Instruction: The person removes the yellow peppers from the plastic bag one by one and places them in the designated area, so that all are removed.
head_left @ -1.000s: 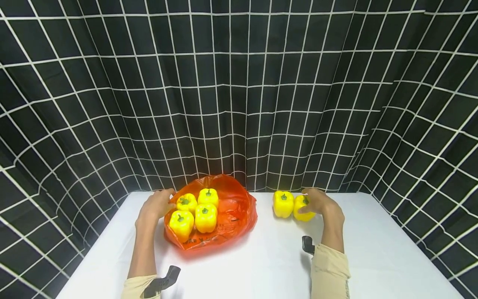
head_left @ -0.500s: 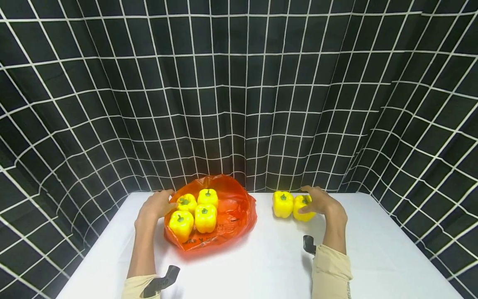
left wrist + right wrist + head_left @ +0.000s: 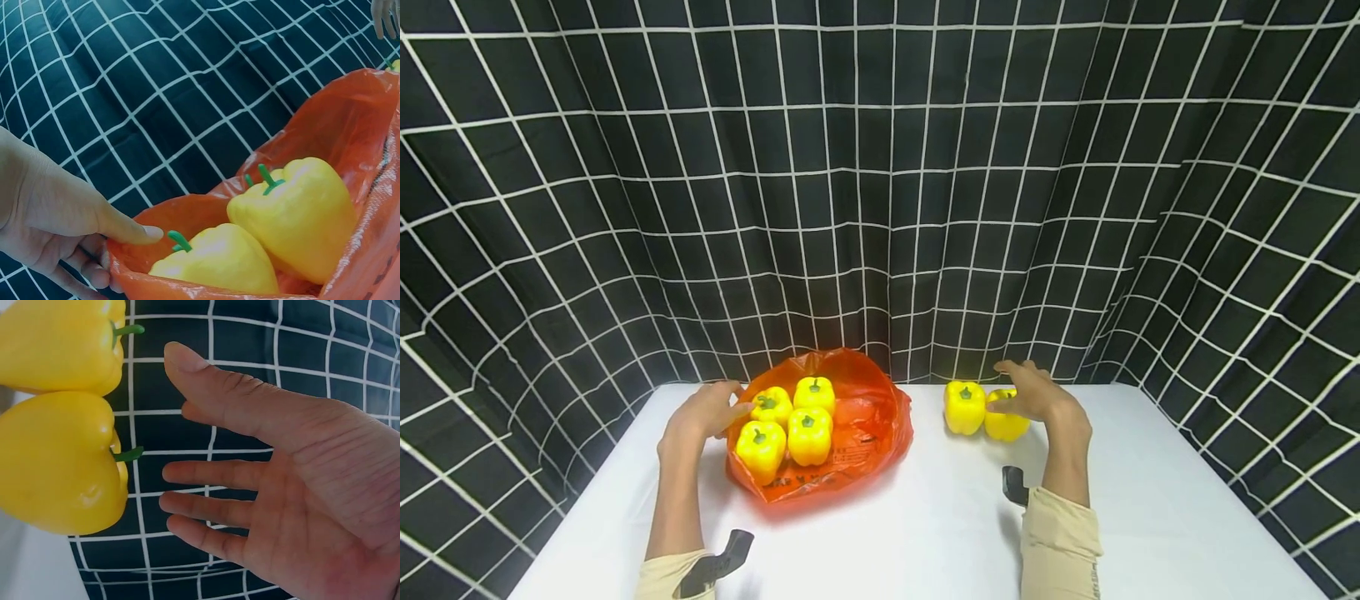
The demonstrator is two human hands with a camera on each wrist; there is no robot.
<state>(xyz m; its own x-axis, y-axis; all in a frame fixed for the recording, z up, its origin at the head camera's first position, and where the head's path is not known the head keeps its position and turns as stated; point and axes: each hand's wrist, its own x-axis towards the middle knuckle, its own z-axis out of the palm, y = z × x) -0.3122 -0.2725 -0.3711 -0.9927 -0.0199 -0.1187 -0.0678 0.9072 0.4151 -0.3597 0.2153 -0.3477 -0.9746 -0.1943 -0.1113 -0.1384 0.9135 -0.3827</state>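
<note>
"Looking over the white surface (image 3: 925, 525), what do we find near its far edge?"

"We find a red bag (image 3: 868, 437) towards the far left corner, its mouth wide, with four yellow peppers (image 3: 809, 437) bunched in its left half. Farther towards the far right corner we have two more, upright on the surface: the inner pepper (image 3: 965, 408) and, just beside it, the outer pepper (image 3: 1007, 427)."

"How do we read the left hand (image 3: 700, 414)?"

"Gripping the bag's left rim, we'd say: thumb inside, its tip just beside a green stem (image 3: 180, 240), other fingers curled against the outside."

"And the right hand (image 3: 1039, 398)?"

"We see it gripping nothing, fingers extended and spread, thumb held apart. From above it partly covers the outer pepper, yet our right wrist view shows its fingertips clear of both."

"What else do we have?"

"Beige sleeves (image 3: 1062, 542) on both arms, a black mount (image 3: 715, 571) at the left wrist, and a dark gridded cloth (image 3: 872, 200) hanging beyond the far edge."
</note>
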